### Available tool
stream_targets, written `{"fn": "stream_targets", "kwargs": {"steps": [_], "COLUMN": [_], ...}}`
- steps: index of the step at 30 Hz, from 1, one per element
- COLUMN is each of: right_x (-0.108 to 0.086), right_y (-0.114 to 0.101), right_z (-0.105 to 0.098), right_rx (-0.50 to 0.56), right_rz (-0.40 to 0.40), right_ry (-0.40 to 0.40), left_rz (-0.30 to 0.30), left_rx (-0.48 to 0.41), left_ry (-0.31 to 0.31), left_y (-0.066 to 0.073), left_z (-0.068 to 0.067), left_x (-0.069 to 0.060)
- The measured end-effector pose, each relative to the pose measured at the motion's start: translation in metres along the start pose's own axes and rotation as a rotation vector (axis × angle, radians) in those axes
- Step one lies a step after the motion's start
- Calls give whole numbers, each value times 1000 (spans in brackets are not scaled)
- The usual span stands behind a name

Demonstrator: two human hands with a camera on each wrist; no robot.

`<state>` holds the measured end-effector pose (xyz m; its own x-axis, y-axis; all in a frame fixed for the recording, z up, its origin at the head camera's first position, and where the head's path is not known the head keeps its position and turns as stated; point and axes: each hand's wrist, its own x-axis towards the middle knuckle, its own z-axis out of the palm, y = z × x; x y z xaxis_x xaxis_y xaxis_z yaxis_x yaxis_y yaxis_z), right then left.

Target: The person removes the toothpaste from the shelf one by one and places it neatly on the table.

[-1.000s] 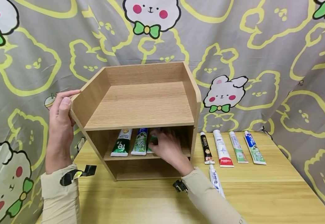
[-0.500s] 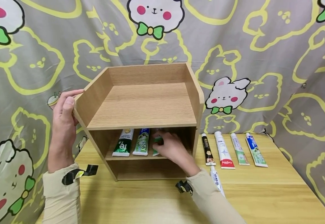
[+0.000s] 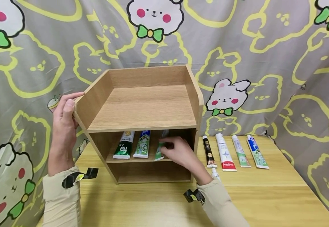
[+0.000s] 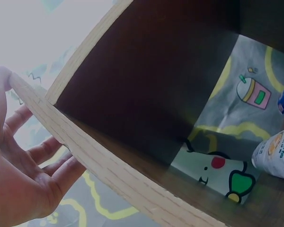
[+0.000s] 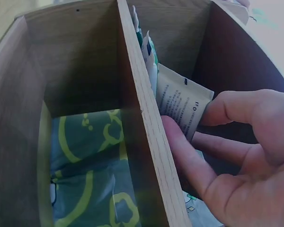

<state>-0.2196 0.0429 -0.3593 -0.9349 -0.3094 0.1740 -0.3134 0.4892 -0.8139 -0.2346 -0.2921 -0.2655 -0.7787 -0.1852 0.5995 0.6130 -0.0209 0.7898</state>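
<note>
My left hand grips the upper left side edge of the wooden shelf unit, thumb in front and fingers behind. On the middle shelf my right hand pinches a green toothpaste tube, which lies tilted at an angle. In the right wrist view the fingers of the right hand hold the printed flat end of that tube near the shelf board. Left of it lie a blue-and-green tube and a dark green-and-white tube, side by side.
Right of the unit on the wooden table lie a black tube, a red-and-white tube, a slim green-and-white tube and a blue-and-green tube. Another white tube is partly behind the right forearm. A patterned curtain hangs behind.
The right hand has shifted to the right, and the green tube in it has moved right, away from the neighbouring tube, and tilted. The left hand keeps its grip on the unit.
</note>
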Motion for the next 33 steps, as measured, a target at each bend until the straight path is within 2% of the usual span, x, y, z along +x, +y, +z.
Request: {"fn": "stream_targets", "kwargs": {"steps": [5, 7, 25, 33], "right_x": [-7, -10, -35, -44], "right_y": [4, 6, 18, 26], "right_z": [0, 0, 6, 8], "right_rx": [181, 216, 363, 426], "right_rz": [20, 7, -117, -128], "right_ry": [-9, -8, 18, 10], "left_rz": [-1, -2, 17, 11], "left_rx": [0, 4, 16, 31], "left_ry": [4, 3, -9, -7], "left_y": [-1, -2, 0, 0], "left_z": [-1, -2, -1, -1], "left_x": [0, 0, 0, -2]}}
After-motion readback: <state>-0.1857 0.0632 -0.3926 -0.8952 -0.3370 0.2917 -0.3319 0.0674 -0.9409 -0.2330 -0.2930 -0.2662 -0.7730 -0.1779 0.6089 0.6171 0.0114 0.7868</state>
